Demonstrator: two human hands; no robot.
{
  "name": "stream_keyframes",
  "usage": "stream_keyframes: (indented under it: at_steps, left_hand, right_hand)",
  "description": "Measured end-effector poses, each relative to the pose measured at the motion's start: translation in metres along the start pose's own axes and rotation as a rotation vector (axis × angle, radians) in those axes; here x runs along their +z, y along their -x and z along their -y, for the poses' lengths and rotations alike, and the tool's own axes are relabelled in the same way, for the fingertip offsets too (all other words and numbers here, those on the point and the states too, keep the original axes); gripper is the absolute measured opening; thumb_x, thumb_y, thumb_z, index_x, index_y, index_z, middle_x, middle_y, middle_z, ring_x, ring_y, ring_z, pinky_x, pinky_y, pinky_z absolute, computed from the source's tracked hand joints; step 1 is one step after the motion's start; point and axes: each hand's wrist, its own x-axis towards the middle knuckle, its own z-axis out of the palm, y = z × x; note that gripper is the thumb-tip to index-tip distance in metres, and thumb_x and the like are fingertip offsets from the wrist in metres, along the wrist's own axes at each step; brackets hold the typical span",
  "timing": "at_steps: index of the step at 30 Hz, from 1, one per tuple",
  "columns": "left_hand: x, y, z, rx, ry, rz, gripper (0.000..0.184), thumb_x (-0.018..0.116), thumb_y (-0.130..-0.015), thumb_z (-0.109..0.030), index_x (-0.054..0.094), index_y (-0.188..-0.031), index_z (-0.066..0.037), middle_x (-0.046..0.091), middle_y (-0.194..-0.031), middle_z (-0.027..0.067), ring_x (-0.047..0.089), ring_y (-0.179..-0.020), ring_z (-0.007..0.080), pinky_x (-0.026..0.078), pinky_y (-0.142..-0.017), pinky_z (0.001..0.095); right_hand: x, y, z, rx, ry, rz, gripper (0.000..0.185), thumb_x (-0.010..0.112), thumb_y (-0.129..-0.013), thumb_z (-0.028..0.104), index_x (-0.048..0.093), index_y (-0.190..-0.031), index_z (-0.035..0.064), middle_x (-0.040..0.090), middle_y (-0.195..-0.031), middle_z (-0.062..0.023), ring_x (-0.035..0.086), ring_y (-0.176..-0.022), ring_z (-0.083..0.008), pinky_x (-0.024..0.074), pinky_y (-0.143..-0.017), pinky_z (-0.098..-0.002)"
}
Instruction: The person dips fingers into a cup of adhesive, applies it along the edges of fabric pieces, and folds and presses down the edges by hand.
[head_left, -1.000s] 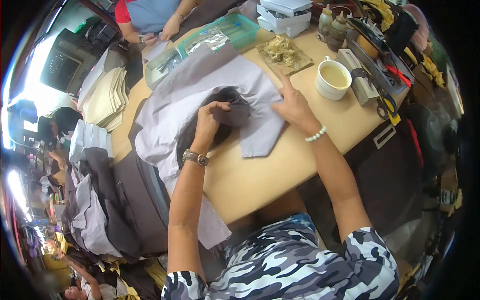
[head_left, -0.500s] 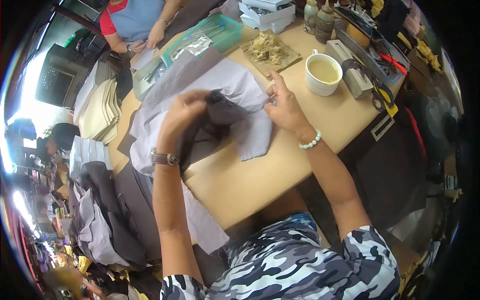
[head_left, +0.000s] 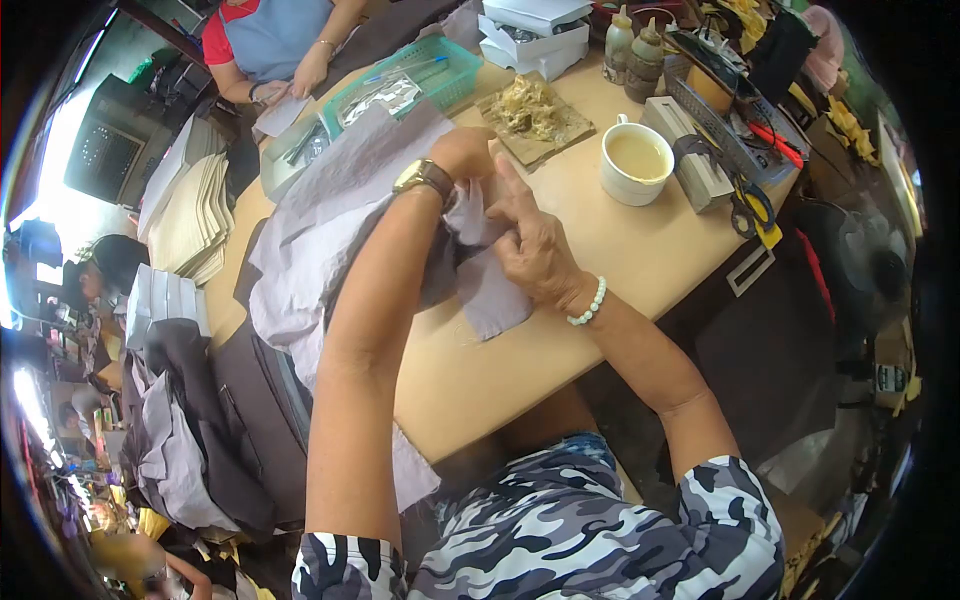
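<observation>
touching cloth (head_left: 345, 200), right hand (head_left: 537, 255), grip partly apart; left hand (head_left: 464, 154), grip hidden, cannot tell

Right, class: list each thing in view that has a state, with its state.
Mauve cloth: rumpled
Cup: upright, holding something pale yellow
Squeeze bottles: upright
Green basket: open-topped, holding items
Scissors: open or shut, unclear
Cream sheets: stacked unevenly
Wristwatch: worn
Left hand: fingers mostly hidden
Right hand: index finger extended

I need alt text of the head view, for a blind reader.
A person's left hand, wearing a watch, and right hand, with a beaded bracelet, are close together over crumpled pale purple cloth on a table; a white cup stands to the right.
</observation>
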Motion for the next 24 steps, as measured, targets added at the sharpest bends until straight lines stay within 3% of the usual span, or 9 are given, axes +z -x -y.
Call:
stream_keyframes:
  at_steps: [2,5,9,10,13,16,19,23,24]
  left_hand:
    - [-0.017,0.010,0.002,-0.153,0.173,0.143,0.037,0.058,-0.077,-0.014,0.062,-0.110,0.001,0.065,-0.095,0.0232,0.065,-0.081,0.0363,0.053,-0.065,0.0368]
    - [-0.019,0.025,0.022,-0.386,0.668,0.101,0.027,0.061,-0.072,-0.007,0.064,-0.098,0.000,0.065,-0.090,0.0182,0.064,-0.081,0.0330,0.052,-0.065,0.0355]
    - [-0.034,0.047,0.047,0.604,-0.363,-0.083,0.016,0.069,-0.061,-0.001,0.060,-0.074,0.001,0.061,-0.076,0.0143,0.061,-0.077,0.0310,0.050,-0.068,0.0344]
    - [-0.032,0.054,0.051,0.507,-0.415,-0.221,0.013,0.069,-0.064,-0.005,0.060,-0.072,0.001,0.061,-0.077,0.0151,0.061,-0.077,0.0316,0.050,-0.068,0.0362]
    - [-0.067,0.091,0.000,-0.243,0.850,-0.328,0.006,0.065,-0.070,-0.006,0.061,-0.073,-0.002,0.060,-0.078,0.0123,0.063,-0.076,0.0257,0.051,-0.064,0.0361]
    - [-0.096,0.117,-0.014,-0.071,0.990,-0.550,0.025,0.058,-0.078,-0.007,0.056,-0.100,0.006,0.056,-0.088,0.0094,0.064,-0.077,0.0186,0.058,-0.063,0.0308]
    - [-0.123,0.122,-0.003,-0.098,0.987,-0.645,0.041,0.060,-0.082,-0.012,0.046,-0.111,0.014,0.056,-0.090,0.0123,0.064,-0.076,0.0205,0.058,-0.068,0.0292]
    - [-0.136,0.137,-0.031,-0.162,1.022,-0.831,0.048,0.060,-0.086,-0.017,0.039,-0.115,0.016,0.056,-0.090,0.0148,0.065,-0.075,0.0215,0.058,-0.066,0.0297]
    - [-0.139,0.139,-0.024,-0.066,1.044,-0.779,0.041,0.059,-0.086,-0.014,0.041,-0.110,0.014,0.056,-0.087,0.0147,0.065,-0.073,0.0218,0.058,-0.064,0.0293]
  right_hand:
    - [-0.001,0.001,0.002,0.045,0.057,0.013,0.082,0.046,-0.069,-0.006,0.016,-0.144,0.0036,0.062,-0.085,-0.0169,0.062,-0.078,-0.0319,0.0487,-0.075,-0.0373]
    - [0.002,-0.001,0.005,0.214,0.067,0.050,0.081,0.049,-0.069,-0.004,0.016,-0.143,0.0009,0.061,-0.081,-0.0170,0.062,-0.075,-0.0321,0.0484,-0.072,-0.0378]
    - [0.009,-0.008,0.026,0.192,0.137,-0.001,0.080,0.053,-0.069,0.003,0.019,-0.141,-0.0010,0.061,-0.078,-0.0167,0.062,-0.070,-0.0344,0.0486,-0.067,-0.0407]
    - [0.009,-0.010,0.028,0.202,0.193,0.023,0.080,0.054,-0.069,0.004,0.020,-0.141,-0.0009,0.061,-0.078,-0.0169,0.062,-0.070,-0.0348,0.0486,-0.067,-0.0411]
    - [0.006,-0.022,0.029,0.234,0.334,0.074,0.079,0.055,-0.069,0.007,0.023,-0.140,-0.0003,0.062,-0.076,-0.0173,0.062,-0.068,-0.0349,0.0489,-0.066,-0.0415]
    - [-0.010,-0.038,0.036,0.323,0.256,0.094,0.078,0.054,-0.069,0.007,0.024,-0.140,-0.0005,0.062,-0.079,-0.0170,0.062,-0.067,-0.0302,0.0503,-0.068,-0.0374]
    - [-0.008,-0.057,0.040,0.126,0.115,-0.111,0.081,0.053,-0.069,0.010,0.018,-0.141,-0.0045,0.063,-0.074,-0.0153,0.062,-0.067,-0.0362,0.0507,-0.068,-0.0426]
    - [-0.009,-0.087,0.074,0.009,0.160,-0.148,0.082,0.055,-0.069,0.010,0.018,-0.141,-0.0039,0.064,-0.073,-0.0137,0.063,-0.068,-0.0351,0.0506,-0.068,-0.0417]
    - [-0.010,-0.091,0.080,0.041,0.212,-0.118,0.081,0.055,-0.068,0.009,0.021,-0.140,-0.0040,0.065,-0.076,-0.0150,0.064,-0.071,-0.0345,0.0504,-0.068,-0.0425]
